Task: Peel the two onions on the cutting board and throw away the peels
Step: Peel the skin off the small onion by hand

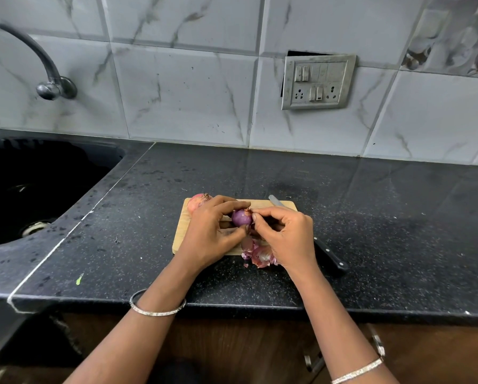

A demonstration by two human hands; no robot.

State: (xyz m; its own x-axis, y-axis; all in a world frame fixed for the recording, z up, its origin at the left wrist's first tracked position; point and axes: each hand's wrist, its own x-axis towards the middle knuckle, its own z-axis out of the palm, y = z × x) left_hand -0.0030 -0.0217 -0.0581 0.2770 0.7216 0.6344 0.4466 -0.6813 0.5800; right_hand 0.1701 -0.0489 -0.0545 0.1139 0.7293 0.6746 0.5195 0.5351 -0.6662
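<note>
A small wooden cutting board lies on the black counter. My left hand grips a shiny purple onion just above the board. My right hand pinches at the right side of that onion with thumb and fingertips. A second onion, still in its pinkish dry skin, sits at the board's far left corner, partly hidden by my left hand. Loose reddish peels lie at the board's near edge and on the counter between my hands.
A knife lies to the right, blade over the board's far right corner, black handle on the counter behind my right hand. A black sink with a tap is at left. A switch plate hangs on the tiled wall.
</note>
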